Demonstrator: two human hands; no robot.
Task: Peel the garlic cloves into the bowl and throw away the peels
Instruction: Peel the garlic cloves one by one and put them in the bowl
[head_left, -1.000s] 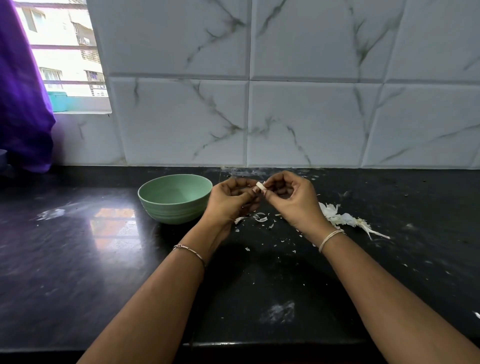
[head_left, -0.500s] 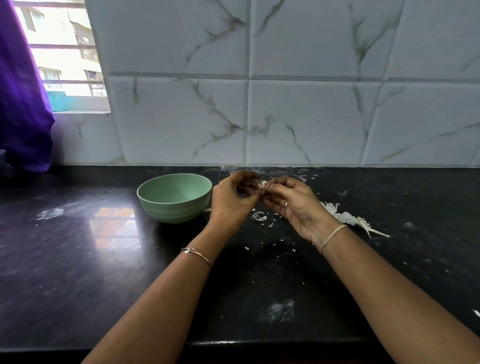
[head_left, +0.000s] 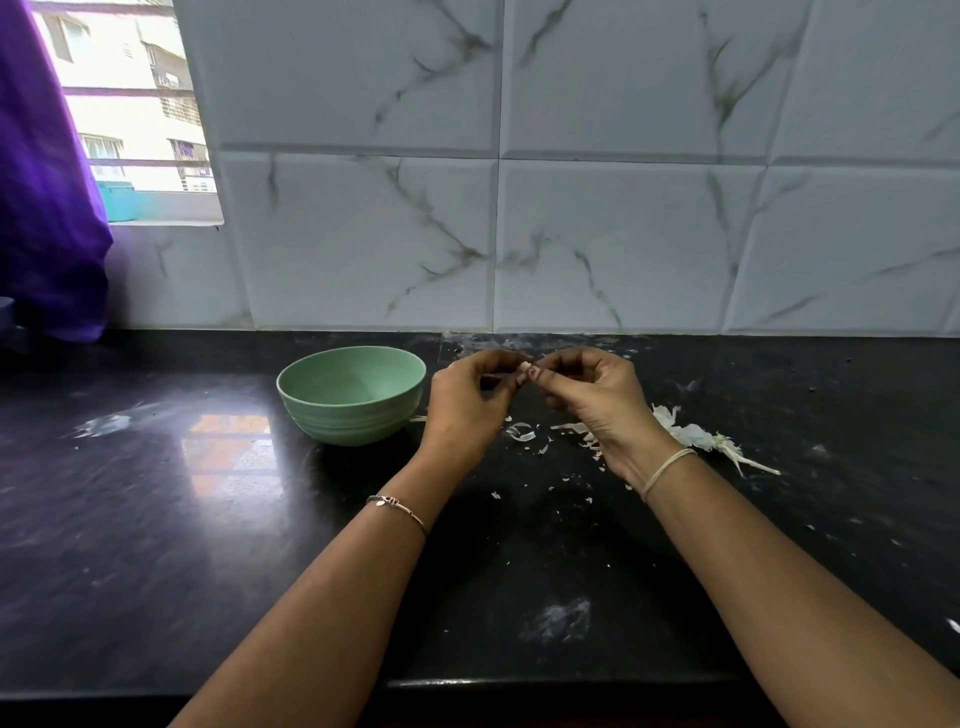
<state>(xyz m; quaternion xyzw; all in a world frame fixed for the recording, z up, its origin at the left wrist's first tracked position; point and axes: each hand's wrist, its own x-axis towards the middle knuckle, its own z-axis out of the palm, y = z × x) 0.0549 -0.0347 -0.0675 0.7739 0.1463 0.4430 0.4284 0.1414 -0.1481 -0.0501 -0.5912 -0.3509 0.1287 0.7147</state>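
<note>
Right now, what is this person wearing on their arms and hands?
Both forearms are bare, with no sleeves in view and no gloves. The left hand has a thin metal bracelet with a small charm at its wrist; the right hand has a thin pale band.

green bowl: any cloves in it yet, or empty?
Empty as far as visible: the green bowl shows bare inside; the floor behind its near rim is hidden.

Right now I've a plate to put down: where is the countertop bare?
The widest bare stretch of black countertop runs from the green bowl left to the purple curtain. Another, speckled, lies right of the peel pile. Crowded: beneath the left hand and right hand pinching the garlic clove, peel scraps litter the surface between bowl and pile.
</note>
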